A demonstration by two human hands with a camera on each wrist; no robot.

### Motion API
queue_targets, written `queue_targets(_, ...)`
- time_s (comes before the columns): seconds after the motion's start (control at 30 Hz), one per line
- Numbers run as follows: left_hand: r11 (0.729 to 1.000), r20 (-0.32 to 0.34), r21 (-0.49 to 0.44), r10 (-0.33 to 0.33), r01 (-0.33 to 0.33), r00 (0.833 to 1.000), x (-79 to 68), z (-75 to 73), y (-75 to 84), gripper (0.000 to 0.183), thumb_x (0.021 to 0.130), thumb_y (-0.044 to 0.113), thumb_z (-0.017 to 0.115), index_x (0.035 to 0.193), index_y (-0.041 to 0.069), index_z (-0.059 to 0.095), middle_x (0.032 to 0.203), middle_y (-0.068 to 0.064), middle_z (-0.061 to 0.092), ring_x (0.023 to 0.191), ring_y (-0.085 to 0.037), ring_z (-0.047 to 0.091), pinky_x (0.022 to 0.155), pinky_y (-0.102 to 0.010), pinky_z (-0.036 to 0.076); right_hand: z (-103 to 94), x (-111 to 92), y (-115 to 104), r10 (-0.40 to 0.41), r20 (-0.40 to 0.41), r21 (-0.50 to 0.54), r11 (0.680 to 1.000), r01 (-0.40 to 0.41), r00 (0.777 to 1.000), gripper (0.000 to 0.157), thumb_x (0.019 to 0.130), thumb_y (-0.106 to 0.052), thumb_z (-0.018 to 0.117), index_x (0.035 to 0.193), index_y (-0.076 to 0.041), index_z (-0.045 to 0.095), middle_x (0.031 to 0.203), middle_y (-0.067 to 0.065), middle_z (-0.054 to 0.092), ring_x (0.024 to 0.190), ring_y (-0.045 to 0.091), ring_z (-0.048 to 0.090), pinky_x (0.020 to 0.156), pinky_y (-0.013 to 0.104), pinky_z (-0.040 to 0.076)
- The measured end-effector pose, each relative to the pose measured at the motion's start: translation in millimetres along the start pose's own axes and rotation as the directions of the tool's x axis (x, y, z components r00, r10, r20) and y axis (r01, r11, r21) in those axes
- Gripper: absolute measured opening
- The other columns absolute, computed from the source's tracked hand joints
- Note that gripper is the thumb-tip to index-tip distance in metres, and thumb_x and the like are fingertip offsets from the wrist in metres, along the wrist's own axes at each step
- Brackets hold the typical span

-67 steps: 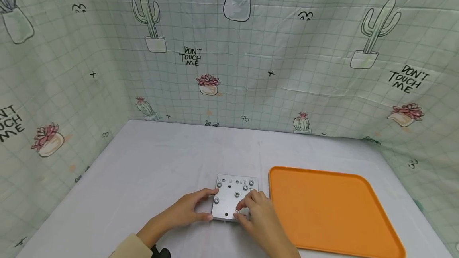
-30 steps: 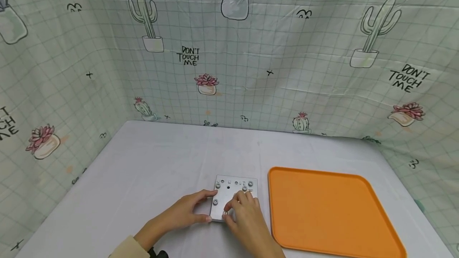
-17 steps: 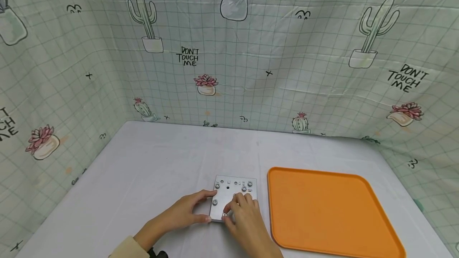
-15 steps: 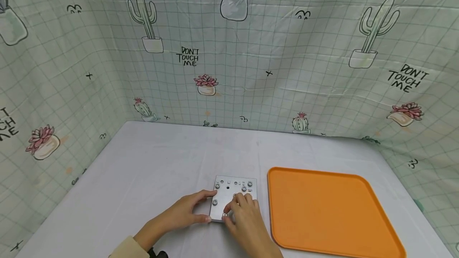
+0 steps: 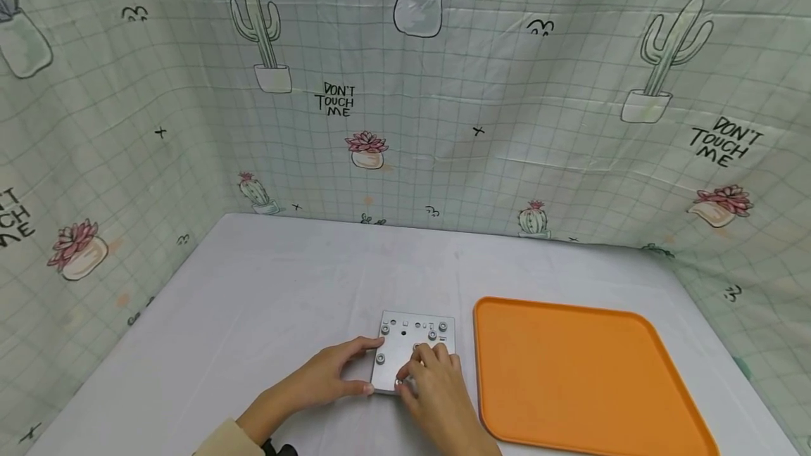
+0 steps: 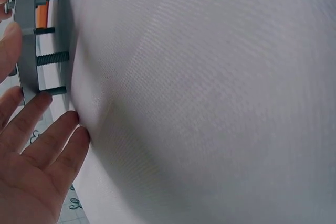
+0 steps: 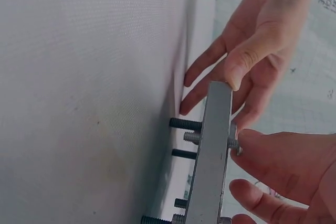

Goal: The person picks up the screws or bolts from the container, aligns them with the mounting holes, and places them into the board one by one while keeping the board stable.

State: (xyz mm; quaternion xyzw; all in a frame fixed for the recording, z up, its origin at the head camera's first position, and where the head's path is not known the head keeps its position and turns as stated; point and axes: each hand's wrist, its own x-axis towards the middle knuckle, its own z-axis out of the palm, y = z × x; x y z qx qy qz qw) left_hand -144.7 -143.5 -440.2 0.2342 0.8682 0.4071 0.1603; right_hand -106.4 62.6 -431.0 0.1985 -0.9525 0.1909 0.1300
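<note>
A silver metal plate (image 5: 393,345) stands on the white table, with several socket-head screws (image 5: 381,358) in its top. Threaded screw shanks (image 6: 53,58) stick out underneath and keep it above the cloth, as the left wrist view shows. My left hand (image 5: 326,374) holds the plate's left side, thumb at the near corner and index finger farther along. With thumb and fingertips, my right hand (image 5: 438,391) pinches a small screw (image 5: 398,382) at the plate's near left part. That screw (image 7: 232,142) passes into the plate in the right wrist view. Part of the plate is hidden behind my right hand.
An orange tray (image 5: 589,371) lies to the right of the plate. The white cloth (image 5: 304,280) spreads over the table. Behind and beside it hangs a printed cactus curtain (image 5: 443,104).
My right hand has moved left across the plate with the screw, to where a dark hole showed earlier. Over the last half second it hardly moves. My left hand stays on the plate.
</note>
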Motion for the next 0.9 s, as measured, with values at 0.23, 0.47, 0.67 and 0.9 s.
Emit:
queue_targets(0.23,1.000,-0.003,0.001,-0.006,0.006,1.000,0.1,0.0,0.7,0.063,0.080,0.033,0.070,0.136,0.018,0.046,0.142,-0.006,0.046,0.126,-0.034,0.047,0.103,-0.052,0.038,-2.9,-1,1,-0.038,0.043,-0.050,0.998,0.041,0.998,0.003,0.073,-0.020,0.076,0.076,-0.020,0.074,0.084,-0.009,0.051,0.081,0.011,0.039,0.066,0.026,0.030)
queue_targets(0.47,1.000,-0.006,0.001,0.004,-0.004,1.000,-1.5,-1.7,-0.1,0.062,0.080,0.031,0.071,0.135,0.016,0.046,0.142,-0.007,0.046,0.125,-0.035,0.047,0.103,-0.051,0.039,-11.3,-3,-3,-0.073,0.172,-0.143,0.985,0.098,0.982,0.015,0.076,-0.021,0.073,0.090,-0.025,0.076,0.085,-0.005,0.049,0.080,0.014,0.036,0.067,0.030,0.033)
queue_targets(0.67,1.000,-0.014,-0.012,0.019,-0.019,1.000,-2.4,1.2,-1.2,0.061,0.081,0.031,0.069,0.135,0.014,0.046,0.142,-0.007,0.046,0.127,-0.035,0.046,0.104,-0.052,0.038,-14.9,-5,2,-0.093,0.257,-0.122,0.984,0.128,0.962,0.026,0.076,-0.028,0.073,0.102,-0.027,0.073,0.095,-0.003,0.051,0.085,0.017,0.037,0.070,0.033,0.036)
queue_targets(0.9,0.999,-0.042,0.034,0.044,-0.043,0.998,-7.8,9.7,-5.1,0.063,0.084,0.041,0.064,0.139,0.017,0.044,0.142,-0.005,0.046,0.131,-0.032,0.041,0.107,-0.048,0.036,-23.5,-10,13,-0.143,0.195,-0.073,0.984,0.160,0.970,0.034,0.080,-0.029,0.069,0.114,-0.022,0.068,0.117,-0.001,0.056,0.103,0.021,0.048,0.084,0.041,0.044)
